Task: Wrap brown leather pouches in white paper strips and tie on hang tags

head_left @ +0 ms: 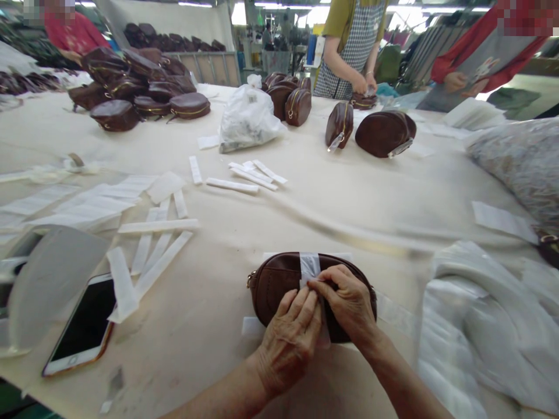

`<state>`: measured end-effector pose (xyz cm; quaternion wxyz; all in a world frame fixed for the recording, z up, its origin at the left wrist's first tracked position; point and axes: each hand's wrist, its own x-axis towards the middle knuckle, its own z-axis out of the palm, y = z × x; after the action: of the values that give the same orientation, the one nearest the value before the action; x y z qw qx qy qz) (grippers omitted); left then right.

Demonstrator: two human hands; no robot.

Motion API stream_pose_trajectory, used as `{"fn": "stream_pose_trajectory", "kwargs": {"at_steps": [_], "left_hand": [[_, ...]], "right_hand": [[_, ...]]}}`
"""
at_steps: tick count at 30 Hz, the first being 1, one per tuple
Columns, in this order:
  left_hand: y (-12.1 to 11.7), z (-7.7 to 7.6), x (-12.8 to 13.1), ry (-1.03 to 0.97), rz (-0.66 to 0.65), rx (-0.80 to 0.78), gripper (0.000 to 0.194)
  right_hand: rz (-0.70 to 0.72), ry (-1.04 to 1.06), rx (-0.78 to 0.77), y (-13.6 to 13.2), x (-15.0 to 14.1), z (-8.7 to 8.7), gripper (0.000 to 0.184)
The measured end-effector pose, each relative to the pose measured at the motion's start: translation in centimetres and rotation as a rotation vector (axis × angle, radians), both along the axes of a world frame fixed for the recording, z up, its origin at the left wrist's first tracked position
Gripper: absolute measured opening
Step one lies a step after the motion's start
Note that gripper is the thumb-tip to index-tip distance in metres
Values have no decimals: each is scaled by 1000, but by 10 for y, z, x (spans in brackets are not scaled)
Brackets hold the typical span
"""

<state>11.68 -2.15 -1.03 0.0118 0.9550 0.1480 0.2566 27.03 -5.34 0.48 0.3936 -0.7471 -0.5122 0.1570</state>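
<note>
A brown oval zip bag [273, 279] lies on the table in front of me, with a thin white strip [309, 266] wrapped across its middle. My left hand [292, 337] rests on the bag's front, its fingers extended side by side and their tips against the strip. Thumb and forefinger of my right hand [347, 297] are pinched together at the strip near the bag's centre. Part of the strip runs down between my hands and is partly hidden by them. A metal ring shows at the bag's left end.
Left are white strips [157, 256], a phone [81, 326] and a tape dispenser [56, 279]. Clear plastic bags [471, 331] lie right. Beyond are a white plastic bag [248, 119], piled brown bags [131, 81] and two wrapped ones [384, 134]. Co-workers stand around the far side.
</note>
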Motion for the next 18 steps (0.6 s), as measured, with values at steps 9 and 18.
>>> {"fn": "stream_pose_trajectory", "kwargs": {"at_steps": [9, 18], "left_hand": [[0, -6, 1, 6, 52, 4, 40], [11, -25, -1, -130, -37, -144, 32]], "right_hand": [[-212, -7, 216, -19, 2, 15, 19], [-916, -565, 156, -225, 99, 58, 27]]}}
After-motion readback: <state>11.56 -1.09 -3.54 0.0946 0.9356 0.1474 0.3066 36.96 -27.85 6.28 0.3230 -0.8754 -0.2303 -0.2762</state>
